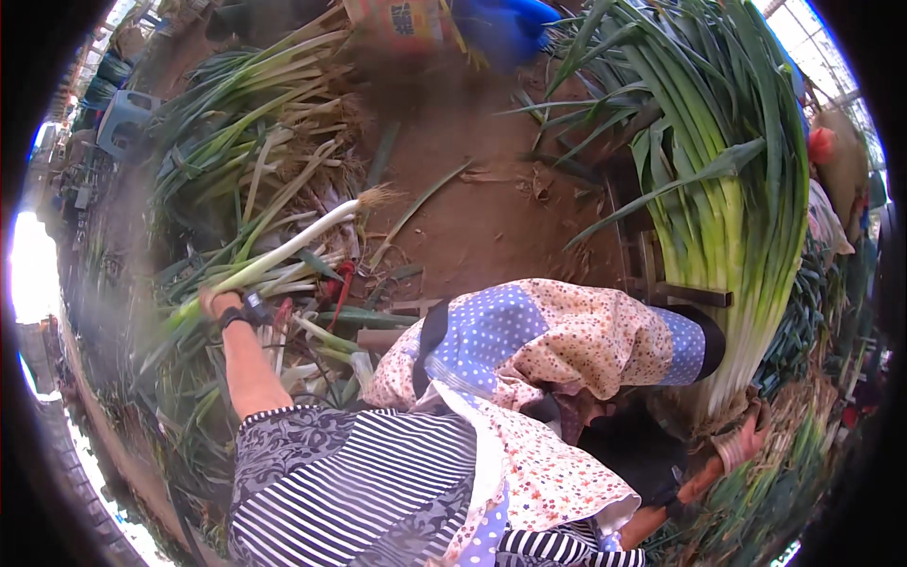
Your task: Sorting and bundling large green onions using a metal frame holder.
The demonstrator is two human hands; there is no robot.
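Note:
My left hand (219,301), with a dark band at its wrist, is closed round a long green onion (293,241). The onion's white shaft points up and right, ending in a tuft of roots, above a heap of loose green onions (274,113) on the left. On the right, a thick bundle of green onions (723,227) rests against a wooden frame (694,295), leaves away from me, roots near me. My right hand (744,441) is at the bundle's root end, its visible fingers stretched out against the roots; part of the hand is hard to make out.
More green onions (756,506) lie at the lower right. A light blue plastic stool (128,123) stands at the far left. Beyond the brown dirt floor (491,227) are a blue object (505,28) and a printed bag (402,24). Loose leaves (416,213) are scattered on the dirt.

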